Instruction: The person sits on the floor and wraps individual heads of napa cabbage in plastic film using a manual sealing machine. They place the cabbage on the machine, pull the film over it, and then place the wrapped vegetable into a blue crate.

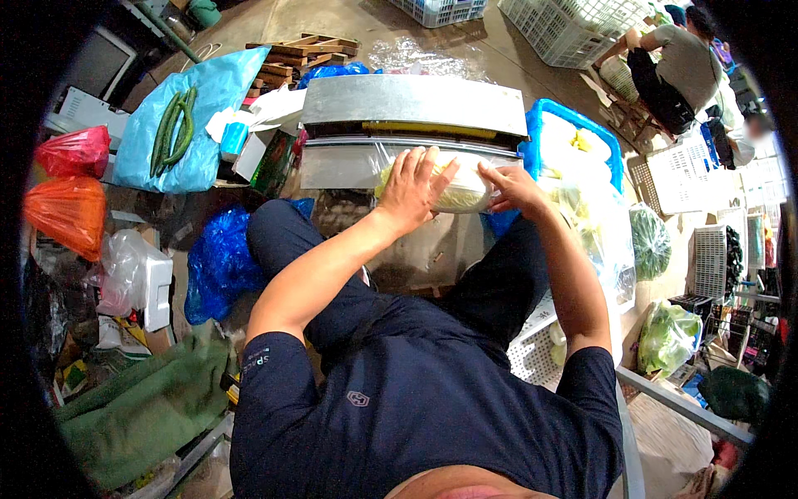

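Note:
A pale yellow-green napa cabbage (467, 190) lies in front of me at the near edge of a metal film-wrapping machine (411, 100). Clear film seems to stretch from the machine toward it. My left hand (410, 188) rests over the cabbage's left part, fingers pointing away from me. At its right end my right hand (514, 190) grips it with thumb and fingers bent round. Between them the two hands hold the cabbage. Its underside is hidden.
A blue crate (615, 137) holding wrapped cabbages stands right of the machine. Left lie green cucumbers (174, 133) on a light blue plastic sheet (220, 91). Blue (218, 266) and orange bags (66, 216) sit further left. Another person (682, 71) is at the far right beside a white crate (573, 37).

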`<control>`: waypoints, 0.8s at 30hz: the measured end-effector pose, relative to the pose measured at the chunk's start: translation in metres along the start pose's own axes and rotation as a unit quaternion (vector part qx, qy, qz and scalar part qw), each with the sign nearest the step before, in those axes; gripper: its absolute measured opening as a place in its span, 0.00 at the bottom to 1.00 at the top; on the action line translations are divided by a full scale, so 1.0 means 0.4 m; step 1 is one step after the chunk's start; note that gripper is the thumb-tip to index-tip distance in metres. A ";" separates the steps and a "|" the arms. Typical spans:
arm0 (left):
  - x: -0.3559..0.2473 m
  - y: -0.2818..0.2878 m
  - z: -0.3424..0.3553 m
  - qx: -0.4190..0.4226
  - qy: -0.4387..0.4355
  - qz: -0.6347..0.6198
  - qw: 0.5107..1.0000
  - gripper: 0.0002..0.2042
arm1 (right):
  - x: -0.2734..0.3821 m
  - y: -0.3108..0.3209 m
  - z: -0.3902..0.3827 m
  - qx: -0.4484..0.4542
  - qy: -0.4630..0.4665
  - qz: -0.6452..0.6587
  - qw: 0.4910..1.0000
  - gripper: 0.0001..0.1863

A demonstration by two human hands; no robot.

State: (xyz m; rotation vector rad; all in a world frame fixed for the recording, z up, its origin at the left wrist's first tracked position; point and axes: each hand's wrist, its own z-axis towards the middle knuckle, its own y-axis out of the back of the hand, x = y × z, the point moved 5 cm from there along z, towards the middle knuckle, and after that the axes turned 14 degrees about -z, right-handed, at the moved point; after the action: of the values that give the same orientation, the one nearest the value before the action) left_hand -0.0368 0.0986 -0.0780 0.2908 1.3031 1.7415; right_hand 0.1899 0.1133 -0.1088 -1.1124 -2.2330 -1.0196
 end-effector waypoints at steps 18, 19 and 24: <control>-0.037 0.171 0.117 0.060 -0.010 -0.075 0.995 0.50 | 0.165 -0.036 -0.236 -0.343 0.349 -0.353 0.797 0.61; -0.031 0.163 0.111 0.073 0.005 -0.086 0.994 0.50 | 0.158 -0.037 -0.237 -0.334 0.353 -0.346 0.802 0.61; 0.030 0.048 0.058 0.156 0.093 -0.141 0.973 0.51 | 0.096 -0.066 -0.149 -0.226 0.347 -0.337 0.845 0.58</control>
State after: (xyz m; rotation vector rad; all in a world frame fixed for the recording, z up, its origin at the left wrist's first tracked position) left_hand -0.0384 0.1224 -0.0559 0.1126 1.6708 1.3470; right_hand 0.1498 0.0752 -0.0571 0.0273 -1.7906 -1.9287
